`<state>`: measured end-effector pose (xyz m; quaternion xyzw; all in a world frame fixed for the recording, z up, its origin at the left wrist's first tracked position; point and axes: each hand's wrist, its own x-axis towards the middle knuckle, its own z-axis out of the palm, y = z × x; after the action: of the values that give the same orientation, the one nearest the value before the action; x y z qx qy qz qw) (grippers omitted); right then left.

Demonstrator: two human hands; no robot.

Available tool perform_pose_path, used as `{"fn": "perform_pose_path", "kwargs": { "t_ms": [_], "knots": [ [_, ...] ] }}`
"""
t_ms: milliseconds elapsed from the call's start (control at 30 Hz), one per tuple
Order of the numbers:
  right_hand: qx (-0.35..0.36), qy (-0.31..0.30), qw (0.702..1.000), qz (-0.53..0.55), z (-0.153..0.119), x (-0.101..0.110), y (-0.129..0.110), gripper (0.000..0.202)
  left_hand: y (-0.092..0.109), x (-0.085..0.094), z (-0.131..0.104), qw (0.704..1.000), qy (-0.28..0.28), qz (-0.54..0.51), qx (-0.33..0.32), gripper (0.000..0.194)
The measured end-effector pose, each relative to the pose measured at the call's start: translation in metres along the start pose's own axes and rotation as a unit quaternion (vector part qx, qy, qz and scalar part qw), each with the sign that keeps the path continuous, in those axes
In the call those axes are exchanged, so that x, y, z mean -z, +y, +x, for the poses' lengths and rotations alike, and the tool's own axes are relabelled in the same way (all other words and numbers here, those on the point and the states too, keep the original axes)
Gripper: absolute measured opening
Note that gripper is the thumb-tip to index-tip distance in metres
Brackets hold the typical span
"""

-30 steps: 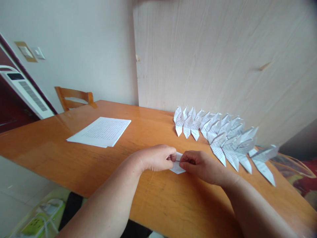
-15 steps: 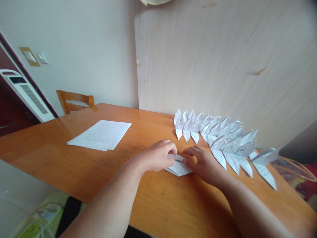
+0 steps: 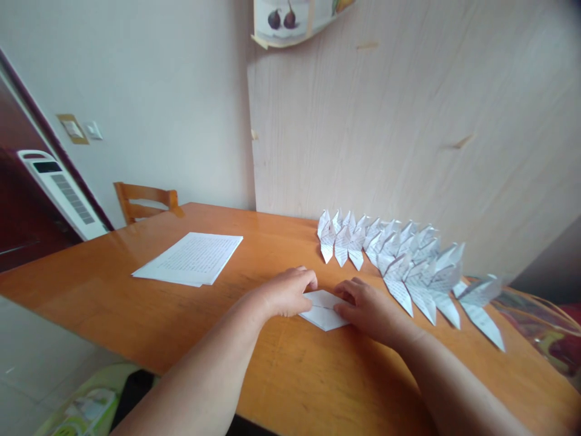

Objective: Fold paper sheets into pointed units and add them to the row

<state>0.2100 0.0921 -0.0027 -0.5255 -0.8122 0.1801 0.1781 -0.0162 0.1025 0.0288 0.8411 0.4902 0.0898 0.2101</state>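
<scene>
Stack of sheets (image 3: 188,259) sits well off to the left of my hands, probably so it's out of the way but reachable. My left hand (image 3: 291,292) is half curled, thumb parted from fingers, thumb at the left edge of the paper (image 3: 324,310) lying flat between my hands, I'd guess to steady it. Right hand (image 3: 363,306) is curled too, thumb apart, at the other edge. Beyond it, folded shapes (image 3: 420,297) stand in rows, likely parked there to avoid crushing.
</scene>
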Motion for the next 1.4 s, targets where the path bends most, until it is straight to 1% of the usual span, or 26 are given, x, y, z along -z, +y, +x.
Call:
{"fn": "perform_pose_path", "kwargs": {
  "t_ms": [67, 167, 233, 333, 367, 467, 567, 633, 733, 800, 867, 967, 1133, 1267, 1400],
  "knots": [
    [-0.001, 0.005, 1.000, -0.003, 0.000, -0.002, 0.000, 0.019, 0.002, 0.006, -0.002, 1.000, 0.019, 0.020, -0.014, 0.030],
    [-0.005, 0.014, 1.000, -0.006, 0.000, -0.004, 0.000, 0.018, 0.003, 0.011, -0.004, 0.997, 0.043, 0.007, -0.068, 0.026],
    [-0.007, 0.018, 1.000, -0.008, -0.001, -0.006, 0.000, 0.018, 0.002, 0.008, -0.006, 0.993, 0.050, -0.033, -0.103, 0.025],
    [-0.012, 0.026, 1.000, -0.012, -0.001, -0.007, -0.001, 0.016, -0.001, -0.005, -0.008, 0.986, 0.069, -0.073, -0.133, 0.026],
    [-0.013, 0.028, 0.999, -0.013, -0.001, -0.007, -0.001, 0.015, -0.003, -0.009, -0.009, 0.985, 0.068, -0.081, -0.135, 0.027],
    [-0.016, 0.025, 0.999, -0.018, -0.001, -0.007, -0.002, 0.013, -0.009, -0.021, -0.011, 0.987, 0.054, -0.099, -0.113, 0.025],
    [-0.018, 0.026, 0.999, -0.024, -0.003, -0.003, -0.005, 0.014, -0.016, -0.025, -0.011, 0.987, 0.034, -0.106, -0.116, 0.025],
    [-0.009, 0.039, 0.999, -0.024, -0.005, 0.002, -0.011, 0.018, -0.018, -0.025, -0.010, 0.986, 0.023, -0.104, -0.125, 0.027],
    [0.029, 0.044, 0.999, -0.012, -0.012, 0.011, -0.022, 0.025, -0.019, -0.024, -0.010, 0.986, 0.016, -0.089, -0.138, 0.029],
    [0.050, 0.012, 0.999, -0.001, -0.016, 0.015, -0.029, 0.029, -0.017, -0.022, -0.011, 0.986, 0.015, -0.075, -0.147, 0.030],
    [0.055, -0.019, 0.998, 0.007, -0.019, 0.015, -0.033, 0.031, -0.014, -0.020, -0.013, 0.986, 0.012, -0.064, -0.156, 0.027],
    [0.054, -0.046, 0.997, 0.010, -0.021, 0.011, -0.033, 0.028, -0.011, -0.018, -0.015, 0.986, 0.003, -0.049, -0.160, 0.024],
    [0.045, -0.067, 0.996, 0.025, -0.019, 0.006, -0.027, 0.019, -0.010, -0.017, -0.015, 0.986, 0.001, -0.043, -0.159, 0.018],
    [0.034, -0.070, 0.996, 0.032, -0.017, 0.007, -0.025, 0.016, -0.012, -0.019, -0.014, 0.987, 0.011, -0.040, -0.157, 0.017],
    [0.037, -0.062, 0.997, 0.028, -0.018, 0.010, -0.028, 0.014, -0.012, -0.018, -0.014, 0.986, 0.015, -0.036, -0.160, 0.011]
  ]
}}
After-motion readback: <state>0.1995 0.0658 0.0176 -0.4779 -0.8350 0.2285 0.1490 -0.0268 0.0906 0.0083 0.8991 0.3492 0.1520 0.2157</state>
